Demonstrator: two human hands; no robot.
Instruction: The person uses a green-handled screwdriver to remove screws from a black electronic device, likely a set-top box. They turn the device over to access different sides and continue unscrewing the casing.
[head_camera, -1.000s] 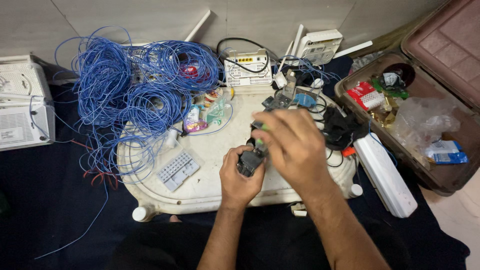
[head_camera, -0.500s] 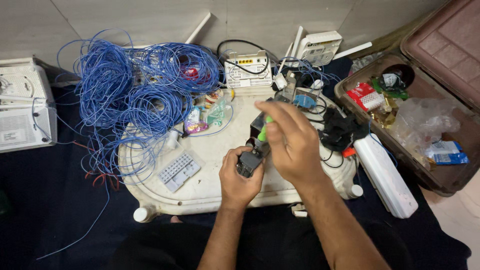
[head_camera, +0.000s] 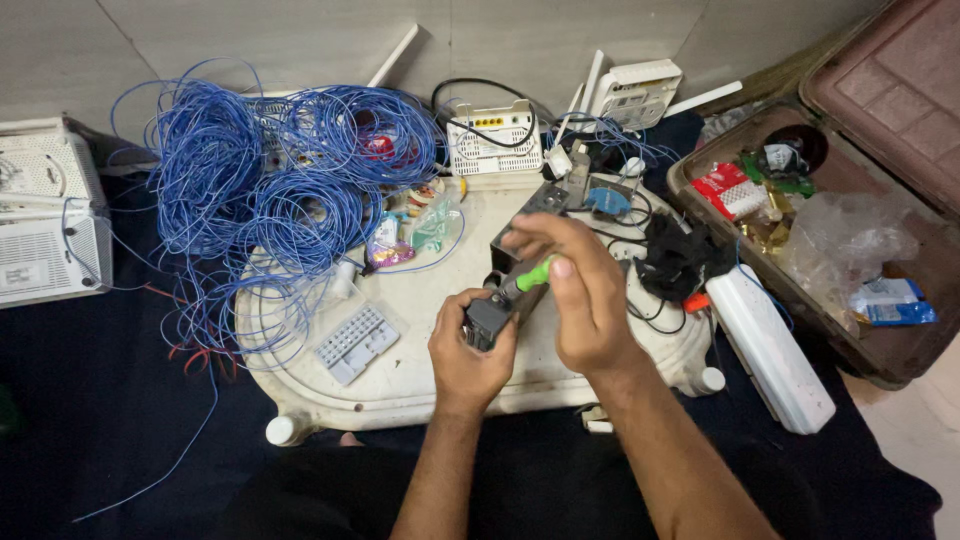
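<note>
A: Grip first. The left hand (head_camera: 468, 352) is clamped around a small dark grey box-shaped metal part (head_camera: 487, 318), fingers curled over it, thumb side up. The right hand (head_camera: 580, 295) pinches a slim screwdriver with a green plastic handle (head_camera: 530, 275), fingers closed together on the handle, tip angled down-left into the part.

B: Where does the part sit?

A: Held just above the near middle of the white oval plastic tray table (head_camera: 420, 385), not resting on it as far as I can tell.

B: Doing it well?

A: My judgement: keep the driver in line with the screw, press lightly while twisting, and hold the part firmly so it can't spin. The tip contact is hidden by the fingers, so I can't tell if it's seated.

B: Pose?

A: Both forearms come up from the bottom edge and converge. Right wrist is bent, palm down, above the left hand. Left wrist straight, knuckles toward the camera.

B: Around it?

A: Flat pale grey keypad-like strip (head_camera: 356, 342) to the left on the table, tangled coils of blue wire (head_camera: 250, 190) beyond it, white router box with yellow ports (head_camera: 490, 140) at the back, long white power strip (head_camera: 770, 350) to the right, open brown suitcase (head_camera: 900, 90) with clutter at far right.
</note>
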